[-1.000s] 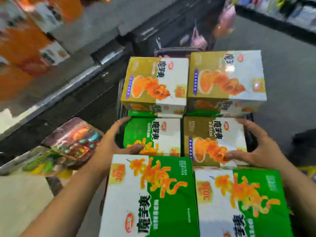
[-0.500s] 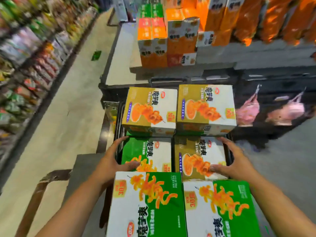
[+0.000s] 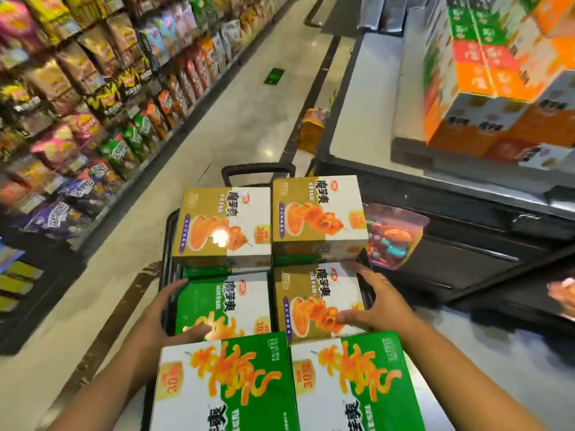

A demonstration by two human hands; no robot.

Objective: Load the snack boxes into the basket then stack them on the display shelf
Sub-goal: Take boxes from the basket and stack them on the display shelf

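Note:
A black basket [image 3: 170, 241] is packed with snack boxes. Two gold boxes [image 3: 224, 225] [image 3: 317, 213] sit highest at its far end. Lower in the middle lie a green box [image 3: 224, 300] and another gold box [image 3: 314, 300]. Two green boxes [image 3: 227, 384] [image 3: 354, 387] are nearest me. My left hand [image 3: 161, 318] grips the basket's left side, thumb on the middle green box. My right hand [image 3: 379, 303] grips the right side, thumb on the middle gold box.
A long shelf of snack bags [image 3: 93, 104] lines the left of the aisle floor [image 3: 242, 113]. On the right a dark display platform [image 3: 367, 119] carries stacked orange and green boxes [image 3: 497, 73]. A candy pack [image 3: 392, 234] hangs on its front. A yellow box [image 3: 311, 129] stands on the floor ahead.
The view has swung left: the display platform went from ahead to the right and the aisle opened up. The basket and boxes moved with me; both hands kept their grip.

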